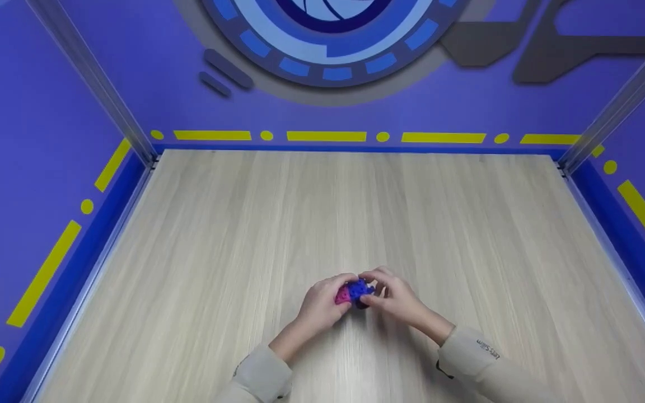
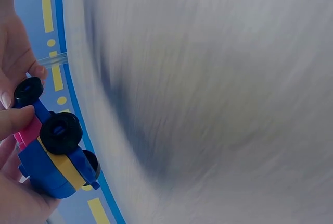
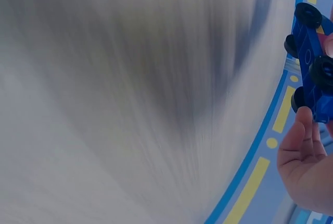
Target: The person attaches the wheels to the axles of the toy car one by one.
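Note:
Both hands hold a small toy car (image 1: 358,289) of building bricks above the table. It has blue bricks, a pink part and, in the left wrist view, a yellow strip and black wheels (image 2: 61,133). My left hand (image 1: 321,302) grips the pink end, its fingers and thumb on either side. At the blue end, my right hand (image 1: 398,296) pinches the car between thumb and fingers. The right wrist view shows the car's blue underside (image 3: 308,60) tilted up on edge, with right fingertips (image 3: 304,113) touching one end. Fingers cover part of the pink section.
A light wood-grain table (image 1: 333,212) lies beneath the hands. Blue-purple panels (image 1: 132,61) with yellow dashes enclose its back and sides, with metal posts (image 1: 96,84) at the corners. Beige sleeves (image 1: 263,372) cover the forearms.

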### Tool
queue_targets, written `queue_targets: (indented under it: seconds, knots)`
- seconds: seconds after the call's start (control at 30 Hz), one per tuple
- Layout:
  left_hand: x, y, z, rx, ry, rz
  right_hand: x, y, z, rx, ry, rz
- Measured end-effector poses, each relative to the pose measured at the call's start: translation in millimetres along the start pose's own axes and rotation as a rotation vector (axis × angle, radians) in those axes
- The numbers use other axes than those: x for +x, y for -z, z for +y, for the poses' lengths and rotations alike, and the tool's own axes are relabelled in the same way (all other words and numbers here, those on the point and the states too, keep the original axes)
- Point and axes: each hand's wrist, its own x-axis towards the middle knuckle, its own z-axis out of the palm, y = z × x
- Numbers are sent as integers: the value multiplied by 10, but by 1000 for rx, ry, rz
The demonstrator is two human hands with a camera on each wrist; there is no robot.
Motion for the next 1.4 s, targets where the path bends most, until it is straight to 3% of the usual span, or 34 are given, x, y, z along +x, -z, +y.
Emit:
queue_targets:
  seconds: [0.23, 0.5, 1.07, 1.4]
  knots:
    - [-4, -16, -6, 31, -36, -2, -13, 0, -5, -31, 0, -3]
    - [4, -30, -35, 57, -43, 19, -37, -33, 27, -59, 32, 58]
    - [-43, -73, -173, 19, 30, 81, -83, -73, 170, 1, -62, 113]
    - [103, -75, -239, -25, 115, 95, -21, -4, 282, 32, -143, 176]
